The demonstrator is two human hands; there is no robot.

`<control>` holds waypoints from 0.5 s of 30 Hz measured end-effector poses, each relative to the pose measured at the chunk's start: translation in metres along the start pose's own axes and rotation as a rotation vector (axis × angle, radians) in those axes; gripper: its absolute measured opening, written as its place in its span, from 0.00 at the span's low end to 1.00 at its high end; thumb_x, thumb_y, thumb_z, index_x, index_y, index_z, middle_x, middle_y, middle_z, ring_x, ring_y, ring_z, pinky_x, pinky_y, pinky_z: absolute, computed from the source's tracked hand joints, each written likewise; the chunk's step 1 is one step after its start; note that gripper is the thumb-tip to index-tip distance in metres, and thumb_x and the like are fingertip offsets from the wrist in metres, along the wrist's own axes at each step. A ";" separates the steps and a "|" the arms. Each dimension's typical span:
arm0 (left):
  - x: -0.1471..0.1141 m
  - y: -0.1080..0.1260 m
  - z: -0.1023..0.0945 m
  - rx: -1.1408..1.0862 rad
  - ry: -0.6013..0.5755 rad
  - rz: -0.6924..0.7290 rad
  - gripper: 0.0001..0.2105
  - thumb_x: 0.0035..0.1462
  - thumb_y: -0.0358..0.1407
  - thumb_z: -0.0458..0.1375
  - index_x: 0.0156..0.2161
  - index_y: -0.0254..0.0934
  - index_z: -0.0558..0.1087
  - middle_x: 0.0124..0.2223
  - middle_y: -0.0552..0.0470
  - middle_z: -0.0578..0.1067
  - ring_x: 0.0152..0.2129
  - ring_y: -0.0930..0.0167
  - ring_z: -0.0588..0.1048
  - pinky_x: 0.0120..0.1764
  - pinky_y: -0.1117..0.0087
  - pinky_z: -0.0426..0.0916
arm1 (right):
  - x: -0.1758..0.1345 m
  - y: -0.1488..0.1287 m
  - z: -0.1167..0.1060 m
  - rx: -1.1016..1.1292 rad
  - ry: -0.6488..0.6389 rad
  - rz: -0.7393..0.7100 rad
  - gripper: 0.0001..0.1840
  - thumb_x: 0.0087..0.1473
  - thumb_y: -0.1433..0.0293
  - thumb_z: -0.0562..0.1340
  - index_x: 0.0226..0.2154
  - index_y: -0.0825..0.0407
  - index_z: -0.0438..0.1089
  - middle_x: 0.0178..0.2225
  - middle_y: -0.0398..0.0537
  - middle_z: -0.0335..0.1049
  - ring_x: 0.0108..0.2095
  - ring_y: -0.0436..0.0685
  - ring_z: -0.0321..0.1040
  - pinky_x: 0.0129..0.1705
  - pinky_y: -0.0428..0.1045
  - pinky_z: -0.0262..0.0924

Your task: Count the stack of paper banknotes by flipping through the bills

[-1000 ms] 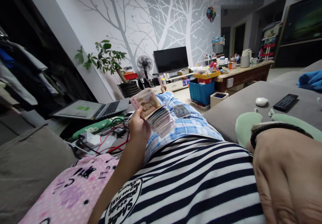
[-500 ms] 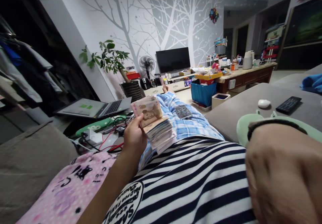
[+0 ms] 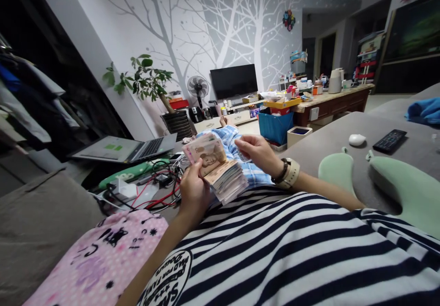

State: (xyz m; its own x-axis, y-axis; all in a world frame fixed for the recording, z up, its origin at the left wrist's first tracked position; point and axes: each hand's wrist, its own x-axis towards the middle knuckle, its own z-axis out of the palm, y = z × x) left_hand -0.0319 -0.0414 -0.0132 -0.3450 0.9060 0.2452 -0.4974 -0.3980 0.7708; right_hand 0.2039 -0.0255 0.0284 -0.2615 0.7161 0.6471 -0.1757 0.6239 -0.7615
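Note:
My left hand (image 3: 195, 184) is closed around a thick stack of banknotes (image 3: 228, 180). The stack is bent open, with the upper notes, one showing a printed portrait, folded back under my thumb and the rest fanned toward me. Just right of the notes is my right hand (image 3: 257, 152), apart from them. Its fingers are curled in with thumb and forefinger together, and nothing shows between them. On that wrist are a pale watch strap and a dark bracelet. Beneath the hand, a phone on the blue checked trousers (image 3: 256, 175) is mostly hidden.
To the left lie an open laptop (image 3: 120, 150), tangled cables (image 3: 165, 177) and a pink patterned cloth (image 3: 96, 251). At right, a green neck-pillow-like object (image 3: 405, 182), a white mouse (image 3: 356, 140) and a black remote (image 3: 389, 141) rest on the grey sofa. A cluttered table (image 3: 335, 96) stands beyond.
My right hand has moved from the near right side forward and left, beside the banknotes, over the phone. My left hand keeps its hold; the view has shifted slightly.

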 end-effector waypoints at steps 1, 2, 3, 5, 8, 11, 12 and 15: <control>-0.001 -0.002 0.004 0.002 0.003 -0.016 0.04 0.68 0.37 0.76 0.43 0.42 0.86 0.41 0.48 0.92 0.49 0.52 0.96 0.58 0.52 0.93 | -0.003 0.005 0.004 -0.014 0.018 0.005 0.45 0.62 0.25 0.79 0.25 0.43 0.65 0.24 0.38 0.61 0.30 0.53 0.57 0.33 0.52 0.55; -0.003 -0.003 0.009 0.003 0.011 -0.026 0.04 0.68 0.37 0.76 0.41 0.43 0.86 0.41 0.49 0.92 0.48 0.53 0.96 0.57 0.53 0.93 | -0.004 0.010 0.007 -0.036 0.040 0.008 0.44 0.62 0.26 0.80 0.26 0.43 0.66 0.25 0.38 0.62 0.30 0.53 0.58 0.34 0.52 0.55; -0.005 -0.005 0.013 0.005 0.016 -0.028 0.05 0.67 0.37 0.76 0.40 0.44 0.85 0.40 0.50 0.92 0.46 0.53 0.96 0.57 0.53 0.93 | -0.004 0.014 0.009 -0.060 0.067 0.011 0.43 0.61 0.27 0.81 0.27 0.44 0.68 0.26 0.38 0.64 0.31 0.54 0.58 0.35 0.52 0.55; -0.010 -0.007 0.019 0.003 -0.011 -0.022 0.08 0.64 0.40 0.78 0.40 0.45 0.84 0.40 0.50 0.92 0.47 0.53 0.96 0.57 0.54 0.93 | -0.003 0.021 0.011 -0.101 0.100 0.020 0.41 0.60 0.30 0.83 0.29 0.44 0.70 0.28 0.38 0.67 0.33 0.55 0.60 0.37 0.52 0.56; -0.018 -0.009 0.024 0.041 -0.096 -0.005 0.17 0.55 0.45 0.85 0.43 0.44 0.87 0.43 0.47 0.93 0.51 0.48 0.96 0.61 0.48 0.92 | 0.000 0.026 0.010 -0.122 0.074 0.035 0.39 0.61 0.33 0.84 0.31 0.44 0.71 0.29 0.38 0.69 0.34 0.55 0.63 0.39 0.52 0.59; -0.018 -0.012 0.022 0.116 -0.135 0.004 0.23 0.48 0.49 0.87 0.46 0.42 0.88 0.44 0.45 0.94 0.54 0.44 0.95 0.64 0.43 0.91 | 0.001 0.027 0.009 -0.118 0.018 0.040 0.37 0.65 0.36 0.82 0.30 0.44 0.68 0.29 0.39 0.70 0.34 0.55 0.61 0.40 0.52 0.59; -0.016 -0.014 0.020 0.135 -0.129 0.007 0.24 0.48 0.49 0.86 0.46 0.42 0.88 0.44 0.45 0.93 0.55 0.44 0.94 0.64 0.43 0.90 | 0.001 0.026 0.009 -0.115 0.008 0.037 0.37 0.66 0.37 0.82 0.30 0.45 0.68 0.29 0.39 0.70 0.34 0.55 0.61 0.39 0.52 0.58; -0.006 -0.019 0.011 0.207 -0.055 0.052 0.20 0.54 0.52 0.80 0.45 0.42 0.88 0.45 0.44 0.92 0.53 0.45 0.93 0.61 0.46 0.90 | -0.001 0.025 0.009 -0.106 0.004 0.017 0.36 0.68 0.38 0.81 0.30 0.45 0.68 0.29 0.40 0.71 0.34 0.55 0.61 0.40 0.52 0.59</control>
State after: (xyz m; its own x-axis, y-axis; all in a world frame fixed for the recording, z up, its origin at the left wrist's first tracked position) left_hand -0.0119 -0.0379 -0.0231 -0.3193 0.8937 0.3153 -0.3037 -0.4117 0.8593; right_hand 0.1911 -0.0132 0.0088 -0.2600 0.7279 0.6345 -0.0702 0.6411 -0.7642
